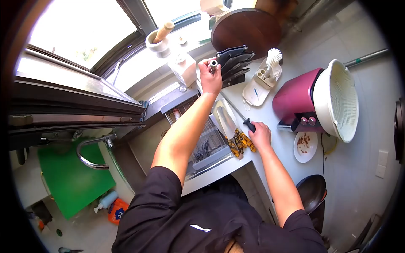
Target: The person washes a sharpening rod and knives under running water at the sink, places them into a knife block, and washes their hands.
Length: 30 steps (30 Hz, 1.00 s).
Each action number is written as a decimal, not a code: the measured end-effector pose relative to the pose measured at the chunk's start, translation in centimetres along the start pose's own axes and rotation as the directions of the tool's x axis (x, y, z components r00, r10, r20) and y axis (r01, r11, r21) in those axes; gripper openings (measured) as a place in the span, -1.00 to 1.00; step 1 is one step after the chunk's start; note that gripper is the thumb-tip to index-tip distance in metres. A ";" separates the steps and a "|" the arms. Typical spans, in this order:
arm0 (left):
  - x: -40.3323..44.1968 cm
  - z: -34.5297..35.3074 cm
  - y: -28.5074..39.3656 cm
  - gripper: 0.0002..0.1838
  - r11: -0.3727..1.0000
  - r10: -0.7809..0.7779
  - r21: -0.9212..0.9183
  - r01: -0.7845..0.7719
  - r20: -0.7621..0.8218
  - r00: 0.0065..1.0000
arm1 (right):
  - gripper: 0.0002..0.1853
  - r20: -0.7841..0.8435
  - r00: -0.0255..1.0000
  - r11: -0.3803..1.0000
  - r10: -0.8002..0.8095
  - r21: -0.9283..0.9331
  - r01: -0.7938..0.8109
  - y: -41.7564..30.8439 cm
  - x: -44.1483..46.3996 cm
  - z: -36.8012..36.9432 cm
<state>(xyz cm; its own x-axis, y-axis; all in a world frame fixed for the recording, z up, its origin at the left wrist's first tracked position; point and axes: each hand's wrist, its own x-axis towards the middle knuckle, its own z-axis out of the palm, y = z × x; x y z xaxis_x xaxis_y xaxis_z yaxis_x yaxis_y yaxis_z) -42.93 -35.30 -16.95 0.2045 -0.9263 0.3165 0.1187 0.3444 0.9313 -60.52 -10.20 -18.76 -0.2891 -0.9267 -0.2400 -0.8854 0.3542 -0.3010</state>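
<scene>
Over the counter [265, 113], left hand [211, 79] and right hand [261, 135] extend forward, fingers [205, 66] gripping handles [249, 125]

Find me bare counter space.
Bare counter lies between the brush holder, purple appliance and right hand; another patch lies between the right forearm and white plate. It is crowded around the left hand, beside the black knife block.

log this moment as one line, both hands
left hand: gripping grey round-ended handle | right hand: holding thin rod by black handle | nearby: black knife block, yellow-and-black handles
</scene>
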 end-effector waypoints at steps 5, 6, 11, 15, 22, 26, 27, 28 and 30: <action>0.3 -3.6 1.4 -0.48 0.929 -0.122 0.362 0.079 0.098 0.988 | -0.64 -0.158 0.987 0.992 0.025 0.122 -0.006 0.4 -0.8 -1.7; -0.9 -4.8 2.3 -0.43 0.914 -0.002 0.406 -0.025 0.067 0.998 | -0.64 -0.142 0.988 0.989 0.053 0.144 -0.032 0.1 -1.9 -2.9; -13.2 -19.9 9.1 -0.83 0.954 -0.199 0.252 0.165 0.118 0.973 | -0.67 -0.205 0.979 0.987 -0.003 0.158 0.036 0.0 -8.7 -4.1; -20.3 -36.8 9.6 -0.73 0.770 -0.334 0.302 0.562 -0.559 0.759 | -0.73 0.016 0.998 0.963 -0.053 0.265 0.047 -5.0 -13.1 -4.2; -10.9 -49.5 12.1 -0.40 0.417 0.182 0.898 0.142 -0.236 0.955 | -0.71 0.823 0.555 0.764 -0.118 0.433 -0.479 -18.3 -15.9 5.9; -14.4 -52.2 10.8 -0.41 0.316 -0.011 0.943 0.103 -0.105 0.994 | -0.59 0.949 0.303 0.543 -0.089 0.302 -0.783 -28.3 -17.5 8.6; -15.3 -52.4 10.2 -0.37 0.337 0.094 0.941 0.036 -0.072 0.993 | -0.60 0.953 0.287 0.515 -0.094 0.293 -0.806 -30.1 -17.8 9.4; -16.7 -51.7 9.8 -0.37 0.340 0.097 0.939 0.044 -0.081 0.992 | -0.60 0.958 0.270 0.484 -0.099 0.283 -0.828 -31.5 -18.0 10.2; -20.9 -48.6 8.5 -0.37 0.434 0.201 0.822 0.368 -0.486 0.850 | -0.63 0.961 0.260 0.464 -0.098 0.275 -0.842 -33.6 -18.2 12.8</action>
<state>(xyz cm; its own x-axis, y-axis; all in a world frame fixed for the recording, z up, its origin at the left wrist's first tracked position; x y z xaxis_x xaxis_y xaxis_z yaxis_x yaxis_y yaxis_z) 0.99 -5.63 -24.38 0.6703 -0.6442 0.3684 -0.6724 -0.3171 0.6689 -20.89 -3.64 -16.09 0.3612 -0.1552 -0.9195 -0.0675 0.9791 -0.1918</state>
